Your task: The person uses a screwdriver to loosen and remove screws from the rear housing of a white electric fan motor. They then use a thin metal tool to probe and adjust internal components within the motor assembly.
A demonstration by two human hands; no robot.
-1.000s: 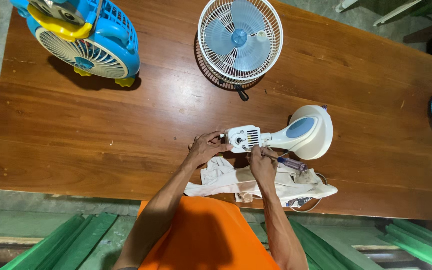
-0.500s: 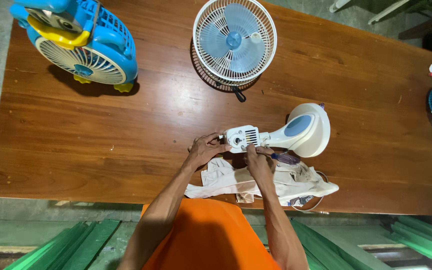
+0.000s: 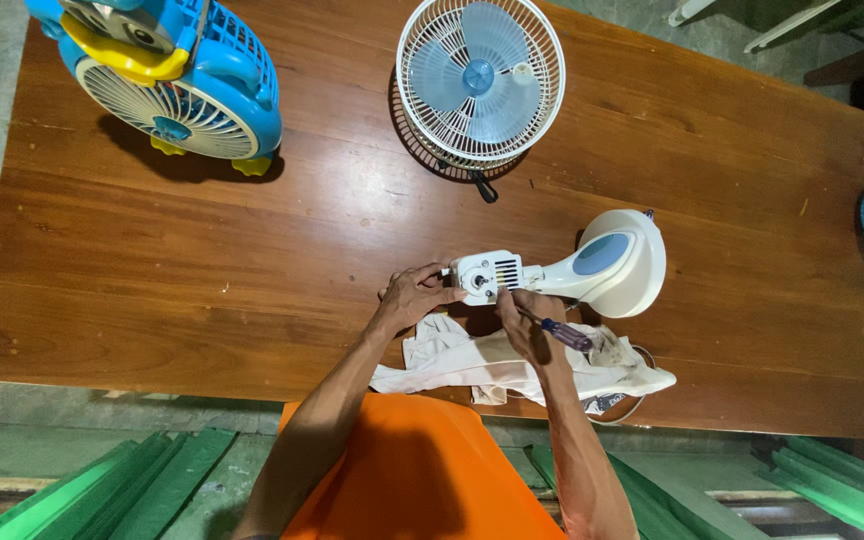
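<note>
At centre frame, the white fan motor housing (image 3: 487, 275) is steadied on the wooden table (image 3: 152, 300) by the left hand (image 3: 414, 297), fingers curled against its end. Just right, a screwdriver (image 3: 552, 327) is gripped in the right hand (image 3: 524, 325), tip at the housing. No containers are seen.

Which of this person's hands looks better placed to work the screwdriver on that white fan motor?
The right hand, probably. It already grips the blue-handled screwdriver with the tip toward the white motor housing. The left hand grips the housing from the other side, steadying it on the wooden table.
</note>
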